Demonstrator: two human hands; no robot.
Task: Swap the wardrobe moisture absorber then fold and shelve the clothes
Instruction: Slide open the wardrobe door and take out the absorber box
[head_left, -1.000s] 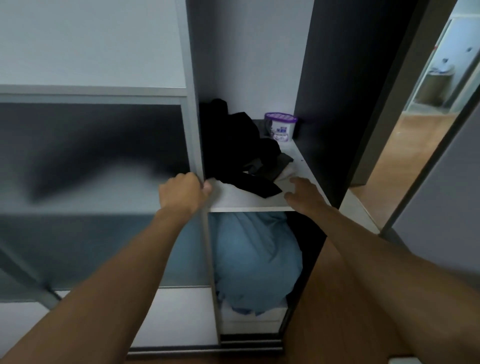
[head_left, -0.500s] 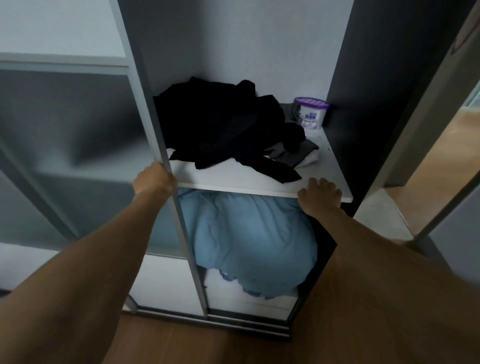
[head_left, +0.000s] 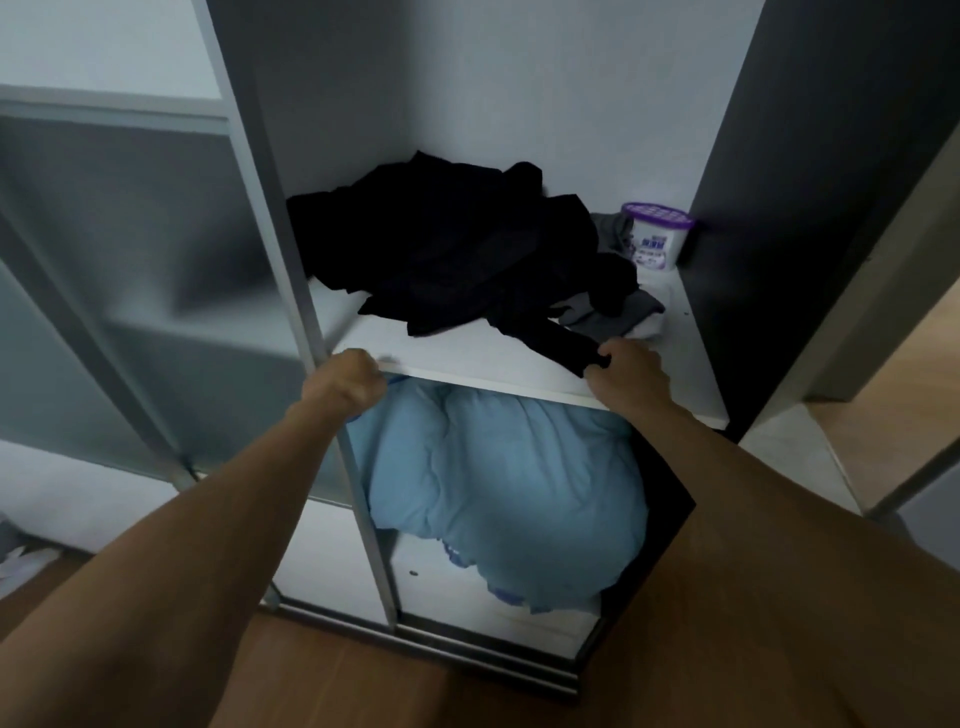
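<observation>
At far left the sliding door (head_left: 291, 260) stands pushed aside, and the left hand (head_left: 345, 384) has its fingers curled round the door's upright edge, right at the front corner of the shelf (head_left: 457, 358). On that shelf lies a loose heap of black clothes (head_left: 457, 249), unfolded, with a blue duvet (head_left: 498, 467) stuffed in the space below. The right hand (head_left: 626, 374) rests at the shelf's front lip, thumb and fingers pinching the trailing end of a black garment. Beyond it a grey piece (head_left: 618, 317) pokes from under the heap, and the absorber (head_left: 655, 236) – a white tub with a purple lid – stands upright in the back right corner, just beside the clothes.

The step looks like clearing the clothes to reach the tub. Better to gather the heap than drag it by one end – a tugged garment may sweep the tub over, and a used one likely holds liquid. Lift it out level.
</observation>
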